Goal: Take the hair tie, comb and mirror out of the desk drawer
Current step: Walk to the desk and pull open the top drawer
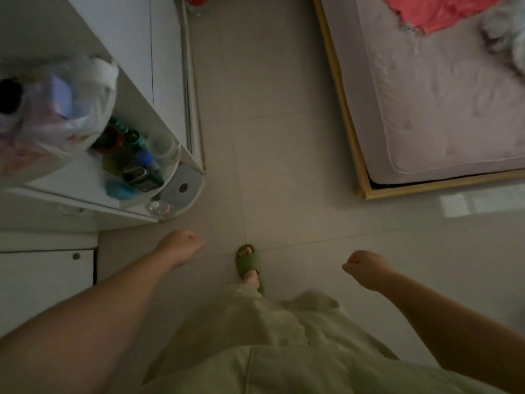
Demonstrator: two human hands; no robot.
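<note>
**Standing on the tiled floor, both hands empty**

Covering most of the view, a pale tiled floor spreads between the furniture in dim light. A bed fills the upper right, its light mattress set in a wooden frame, with a crumpled red cloth lying near the top edge and something white and fluffy, too blurred to name, at the far right. White furniture stands along the left: a tall cabinet at the top, a rounded corner shelf below it, and lower still a white bench with a small round knob on its front, which shows closed. A translucent plastic bag sits on the shelf, and beside it crowd small bottles and containers in green, blue and red.

The person's pale green garment takes up the bottom centre, and one foot in a green slipper rests on the floor ahead of it.

The left hand hangs near the corner of the shelf, fingers curled into a loose fist with the grip closed on nothing. The right hand hangs over bare floor, well apart from the left, its grip likewise curled shut and empty.

The hair tie, comb and mirror appear nowhere in view.
</note>
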